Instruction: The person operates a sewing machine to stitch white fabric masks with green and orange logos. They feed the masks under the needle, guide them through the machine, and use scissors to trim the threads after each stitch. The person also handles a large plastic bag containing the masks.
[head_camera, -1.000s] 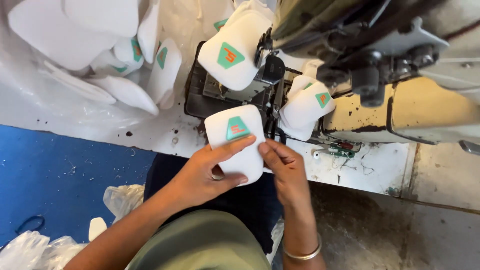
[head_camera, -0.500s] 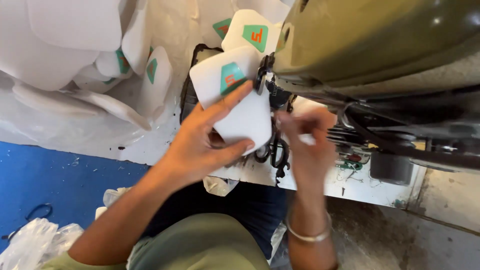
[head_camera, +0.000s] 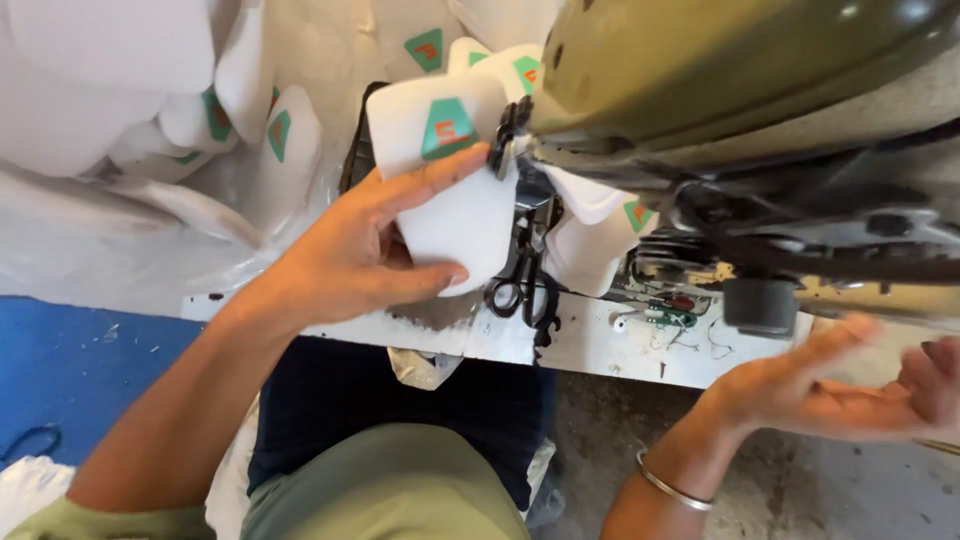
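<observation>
A white foam piece (head_camera: 450, 190) with a green patch is held up against the olive sewing machine (head_camera: 720, 70) by the left hand (head_camera: 360, 250). The right hand (head_camera: 850, 385) is spread wide, empty, beside the bench (head_camera: 600, 345). Black scissors (head_camera: 520, 285) hang just beside the piece.

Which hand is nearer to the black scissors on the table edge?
Left. The left hand, gripping the white foam piece, sits just left of the black scissors; the right hand is open, far off to their right.
</observation>
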